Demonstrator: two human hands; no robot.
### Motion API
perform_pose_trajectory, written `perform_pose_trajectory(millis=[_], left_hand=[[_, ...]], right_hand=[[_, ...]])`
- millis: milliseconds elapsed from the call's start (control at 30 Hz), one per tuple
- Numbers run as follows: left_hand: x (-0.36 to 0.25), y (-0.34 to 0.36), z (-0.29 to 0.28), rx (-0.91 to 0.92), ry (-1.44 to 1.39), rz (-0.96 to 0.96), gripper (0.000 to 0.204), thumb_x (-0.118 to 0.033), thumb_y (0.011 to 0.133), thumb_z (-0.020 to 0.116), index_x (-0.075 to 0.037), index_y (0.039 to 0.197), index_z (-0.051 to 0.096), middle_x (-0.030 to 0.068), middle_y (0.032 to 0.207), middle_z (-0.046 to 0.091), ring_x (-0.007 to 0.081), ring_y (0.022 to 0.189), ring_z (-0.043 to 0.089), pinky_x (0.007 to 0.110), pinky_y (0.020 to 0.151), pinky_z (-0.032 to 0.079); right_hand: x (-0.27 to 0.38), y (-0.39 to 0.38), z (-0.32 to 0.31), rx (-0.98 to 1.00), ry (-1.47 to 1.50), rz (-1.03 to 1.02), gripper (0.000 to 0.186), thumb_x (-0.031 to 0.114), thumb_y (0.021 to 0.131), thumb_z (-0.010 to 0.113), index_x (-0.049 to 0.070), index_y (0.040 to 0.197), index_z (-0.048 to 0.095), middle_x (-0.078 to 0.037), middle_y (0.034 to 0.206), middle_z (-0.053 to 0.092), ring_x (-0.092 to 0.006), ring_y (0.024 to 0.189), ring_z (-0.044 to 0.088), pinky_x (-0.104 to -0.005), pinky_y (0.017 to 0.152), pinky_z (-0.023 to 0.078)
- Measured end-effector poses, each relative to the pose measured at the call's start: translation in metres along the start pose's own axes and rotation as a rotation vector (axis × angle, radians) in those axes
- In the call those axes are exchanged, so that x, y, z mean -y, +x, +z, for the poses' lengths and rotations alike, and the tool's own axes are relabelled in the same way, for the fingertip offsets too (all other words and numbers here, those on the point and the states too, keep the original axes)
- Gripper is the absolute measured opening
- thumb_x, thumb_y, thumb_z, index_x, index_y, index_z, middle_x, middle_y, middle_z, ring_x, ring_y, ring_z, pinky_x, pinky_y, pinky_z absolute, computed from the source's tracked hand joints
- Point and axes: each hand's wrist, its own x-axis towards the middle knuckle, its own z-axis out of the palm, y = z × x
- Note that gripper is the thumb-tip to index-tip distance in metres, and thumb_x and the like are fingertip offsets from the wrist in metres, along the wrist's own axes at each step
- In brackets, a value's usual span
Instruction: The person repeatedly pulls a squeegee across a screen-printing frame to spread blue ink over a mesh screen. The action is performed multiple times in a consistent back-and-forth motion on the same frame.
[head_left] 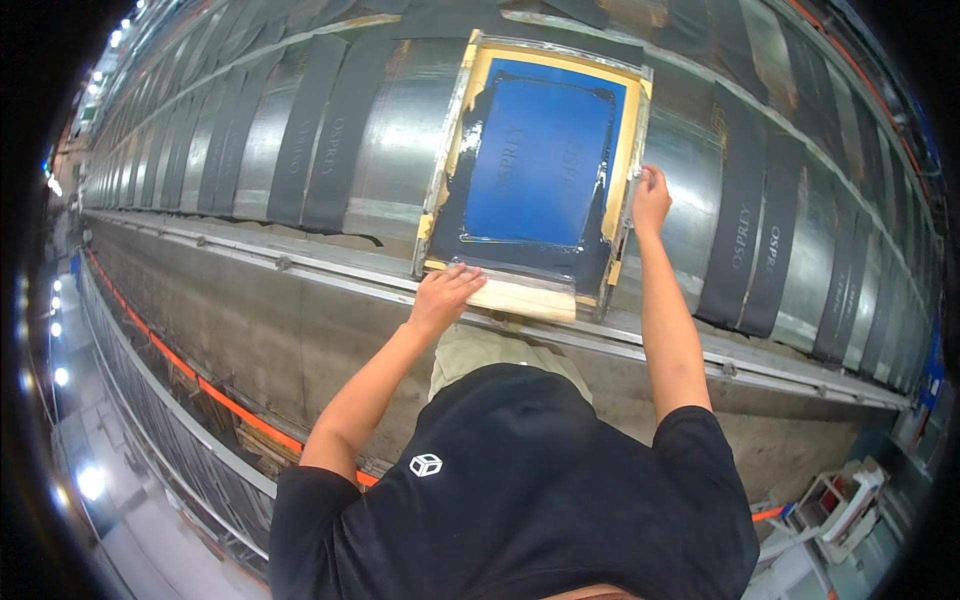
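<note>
A screen-printing frame, blue in the middle with dark ink and yellow tape round it, lies on the long printing table. Along its near end lies a squeegee with a pale wooden bar and a clear strip. My left hand has its fingers curled over the left end of this squeegee. My right hand is closed on the right side rail of the frame, with the thumb and fingertips at the metal edge.
Dark fabric strips lie across the metal table surface on both sides. A rail runs along the near edge, above a concrete floor. An orange bar and railing are at left, and a white rack at lower right.
</note>
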Motion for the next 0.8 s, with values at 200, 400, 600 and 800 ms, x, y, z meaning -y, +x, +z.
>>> perform_pose_trajectory(millis=[200,400,600,800], left_hand=[[0.027,0.060,0.018,-0.079,0.066,0.031,0.053,-0.004,0.073,0.072,-0.018,0.124,0.067,0.0007,0.131,0.067,0.0231,0.122,0.062,0.041,0.095,0.048],[0.086,0.202,0.012,-0.197,0.071,0.038,0.050,-0.003,0.074,0.071,-0.016,0.122,0.070,0.0015,0.126,0.070,0.0228,0.118,0.064,0.039,0.090,0.051],[0.129,0.331,-0.041,0.117,-0.100,-0.183,0.035,-0.009,0.079,0.067,-0.022,0.110,0.077,0.0101,0.095,0.075,0.0296,0.092,0.072,0.043,0.079,0.056],[0.139,0.353,-0.039,0.145,-0.082,-0.152,0.036,-0.010,0.076,0.070,-0.024,0.109,0.078,0.0097,0.095,0.075,0.0313,0.089,0.071,0.043,0.079,0.057]], right_hand=[[0.007,0.001,-0.019,0.072,-0.130,-0.030,0.033,0.033,0.102,0.052,0.013,0.121,0.069,-0.017,0.109,0.070,-0.0359,0.102,0.066,-0.0445,0.090,0.050],[0.020,0.011,-0.045,0.262,-0.473,-0.196,0.035,0.038,0.097,0.061,0.014,0.121,0.070,-0.012,0.112,0.064,-0.0326,0.108,0.058,-0.0431,0.095,0.048],[0.131,0.073,-0.022,0.262,-0.386,-0.681,0.047,0.035,0.081,0.079,0.010,0.120,0.071,-0.012,0.132,0.059,-0.0326,0.118,0.055,-0.0443,0.096,0.048],[0.106,0.106,0.040,0.508,-0.474,-0.542,0.042,0.015,0.073,0.082,0.008,0.112,0.072,-0.012,0.111,0.067,-0.0327,0.111,0.060,-0.0430,0.095,0.051]])
